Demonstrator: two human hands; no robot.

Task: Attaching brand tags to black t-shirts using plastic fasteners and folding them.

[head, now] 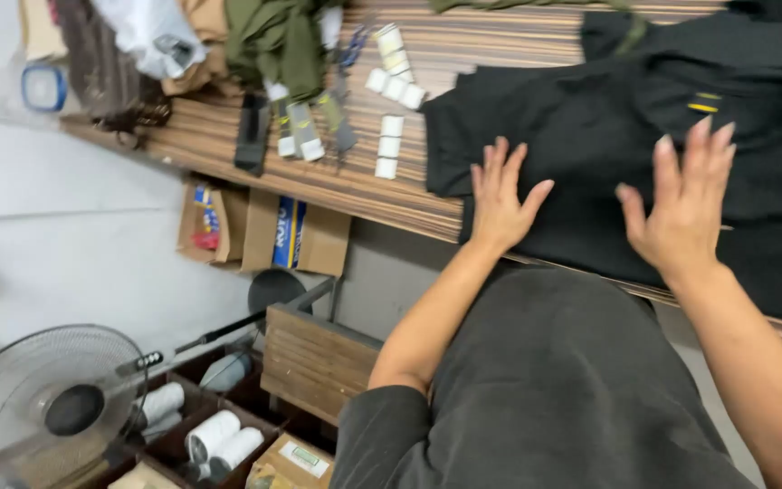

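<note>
A black garment (pixel 590 136) lies spread on a striped wooden table (pixel 228 149). My left hand (pixel 502 195) rests flat on its near left part, fingers spread. My right hand (pixel 685 204) lies flat on the cloth further right, fingers apart, palm down. Neither hand grips anything. A small yellow label (pixel 704 101) shows on the garment just beyond my right hand.
Several white tags (pixel 391 86) and dark straps (pixel 252 131) lie left of the garment. Olive and tan clothes (pixel 273 36) are piled at the table's far left. Below the table stand cardboard boxes (pixel 264 231), a wooden crate (pixel 314 362), a fan (pixel 47 398) and white rolls (pixel 214 435).
</note>
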